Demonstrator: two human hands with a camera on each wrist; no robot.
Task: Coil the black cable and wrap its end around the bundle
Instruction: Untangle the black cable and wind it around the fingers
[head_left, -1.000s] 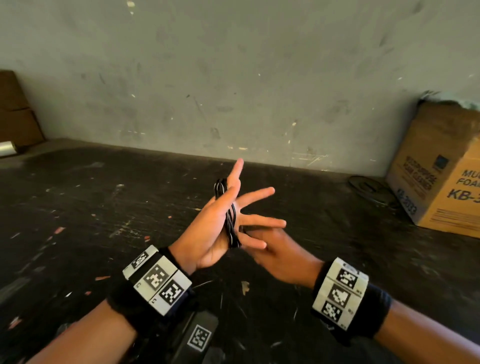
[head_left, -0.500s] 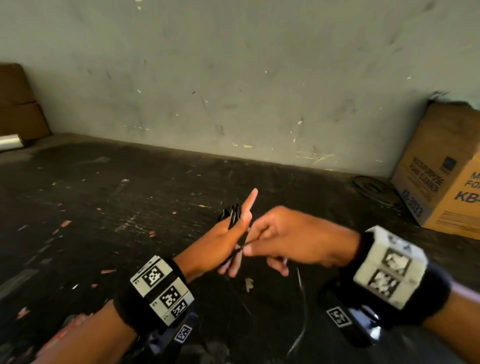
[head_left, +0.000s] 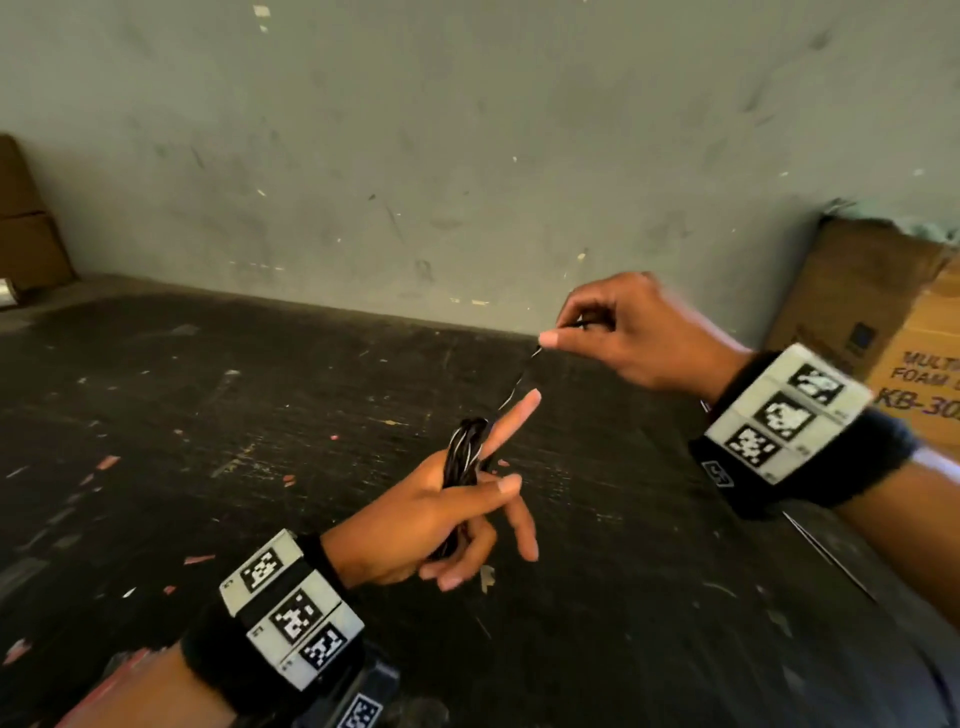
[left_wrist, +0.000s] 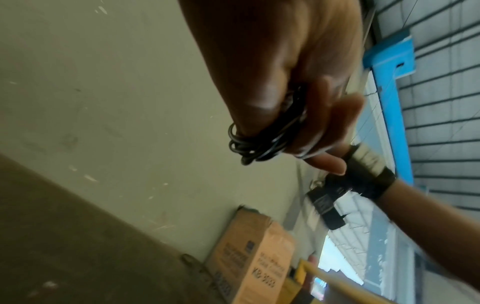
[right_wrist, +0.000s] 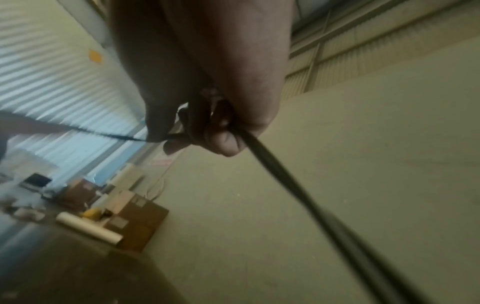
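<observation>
The black cable is coiled into a narrow bundle (head_left: 464, 457) that my left hand (head_left: 447, 514) holds upright, thumb pressed across it and index finger stretched out straight. The left wrist view shows the loops (left_wrist: 249, 148) sticking out past my fingers. From the top of the bundle a free strand (head_left: 517, 382) runs up and right to my right hand (head_left: 613, 338), which pinches it between thumb and fingers above the dark table. In the right wrist view the strand (right_wrist: 272, 164) passes through that hand's curled fingers (right_wrist: 221, 142).
A dark, scuffed table (head_left: 208, 441) stands against a grey-green wall (head_left: 467, 156). A cardboard box (head_left: 893, 332) sits at the right against the wall, another brown box (head_left: 26, 234) at the far left. Small paint chips lie on the table.
My right hand has lifted up and to the right, drawing the free strand taut away from the bundle. My left hand has stayed low, its fingers now closed more around the coil.
</observation>
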